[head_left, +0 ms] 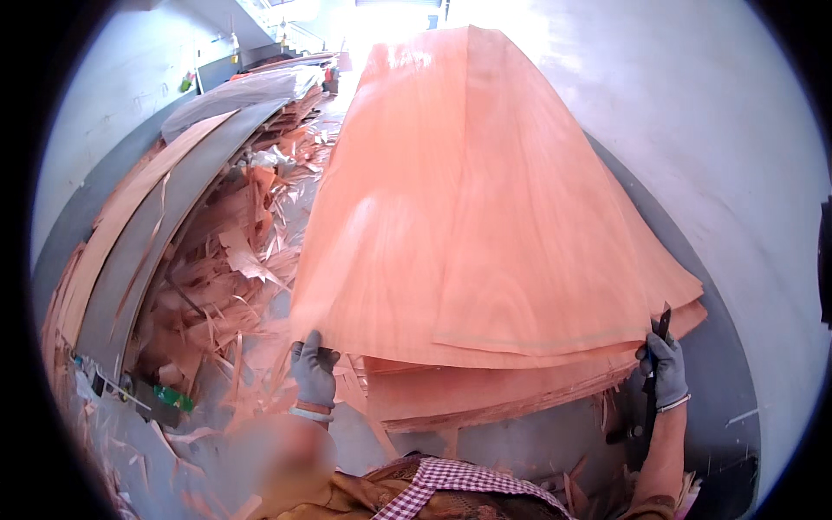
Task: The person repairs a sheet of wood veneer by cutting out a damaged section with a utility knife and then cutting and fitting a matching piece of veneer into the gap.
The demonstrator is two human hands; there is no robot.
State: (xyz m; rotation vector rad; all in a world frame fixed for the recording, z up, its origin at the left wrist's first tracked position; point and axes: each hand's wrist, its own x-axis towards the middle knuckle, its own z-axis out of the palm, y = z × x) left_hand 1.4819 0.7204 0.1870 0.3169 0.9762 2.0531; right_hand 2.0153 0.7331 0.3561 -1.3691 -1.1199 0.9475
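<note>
A broad orange-pink wood veneer sheet (416, 208) stretches away from me, its near edge lifted in front of my body. My left hand (314, 373), in a grey glove, pinches the near left corner of the sheet. At the near right corner my right hand (666, 368), also gloved, is closed around a dark, narrow knife-like tool (665, 321) pointing up, and it also holds or touches the sheet's edge. A second veneer piece overlaps the near right part of the sheet. Below the raised edge shows a stack of veneer (494, 400).
On the left lies a long grey board (143, 251) with veneer strips on it. Torn veneer scraps (225, 286) litter the floor beside it, with a green plastic item (173, 398) among them. A white wall (728, 165) with a grey lower band runs along the right.
</note>
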